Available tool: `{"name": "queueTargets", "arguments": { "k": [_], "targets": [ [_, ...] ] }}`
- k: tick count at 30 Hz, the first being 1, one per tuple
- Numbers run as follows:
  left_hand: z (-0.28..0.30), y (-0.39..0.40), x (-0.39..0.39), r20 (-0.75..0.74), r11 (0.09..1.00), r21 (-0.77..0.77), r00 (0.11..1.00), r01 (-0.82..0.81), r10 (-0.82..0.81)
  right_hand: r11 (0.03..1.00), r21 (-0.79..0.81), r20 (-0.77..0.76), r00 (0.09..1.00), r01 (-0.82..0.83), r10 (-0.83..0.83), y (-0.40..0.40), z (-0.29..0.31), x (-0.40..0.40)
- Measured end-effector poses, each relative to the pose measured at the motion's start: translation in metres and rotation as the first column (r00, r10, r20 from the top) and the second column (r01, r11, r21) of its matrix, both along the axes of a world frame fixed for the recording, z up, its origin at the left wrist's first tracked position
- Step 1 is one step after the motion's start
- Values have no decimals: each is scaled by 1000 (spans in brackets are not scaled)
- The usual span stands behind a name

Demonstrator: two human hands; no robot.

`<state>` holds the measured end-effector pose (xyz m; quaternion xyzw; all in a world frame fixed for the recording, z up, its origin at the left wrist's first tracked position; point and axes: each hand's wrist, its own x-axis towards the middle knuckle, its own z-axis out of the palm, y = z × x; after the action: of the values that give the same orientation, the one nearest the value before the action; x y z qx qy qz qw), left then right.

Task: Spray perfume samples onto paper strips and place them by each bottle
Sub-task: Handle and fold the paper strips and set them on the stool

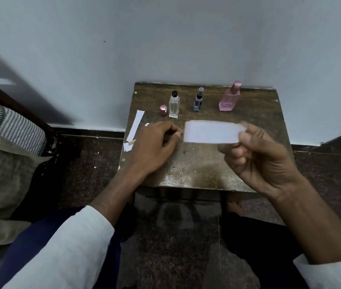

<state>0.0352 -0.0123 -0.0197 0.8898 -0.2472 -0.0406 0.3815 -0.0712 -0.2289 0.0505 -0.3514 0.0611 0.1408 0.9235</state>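
Observation:
Three perfume bottles stand along the back of a small worn wooden table (196, 172): a clear one with a black top (174, 105), a slim dark blue one (198, 100) and a pink one (229, 98). A loose pink cap (163, 110) stands left of the clear bottle. My right hand (263, 157) pinches a white paper strip (211, 132) by its right end, held above the table and blurred. My left hand (155, 144) hovers over the table's left side with fingers curled; whether it holds anything I cannot tell.
A long white paper strip (135, 125) and several small paper scraps (128, 145) lie at the table's left edge. A wall rises right behind the table. A bed with a striped sheet (13, 124) is at the left. Dark speckled floor surrounds the table.

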Motion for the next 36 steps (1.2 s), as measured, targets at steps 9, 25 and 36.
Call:
{"name": "queueTargets", "arguments": {
  "k": [9, 25, 36],
  "targets": [
    [-4, -1, 2, 7, 998, 60, 1000, 22, -22, 881, -472, -199, 975, -7, -99, 11, -22, 5],
    [-5, -7, 4, 27, 997, 68, 999, 43, -45, 973, -230, -135, 990, 0, -32, 1, -22, 5],
    [-5, -6, 8, 21, 996, 90, 1000, 13, -15, 984, -178, -152, 988, -4, -24, -16, -28, 8]
  ]
}}
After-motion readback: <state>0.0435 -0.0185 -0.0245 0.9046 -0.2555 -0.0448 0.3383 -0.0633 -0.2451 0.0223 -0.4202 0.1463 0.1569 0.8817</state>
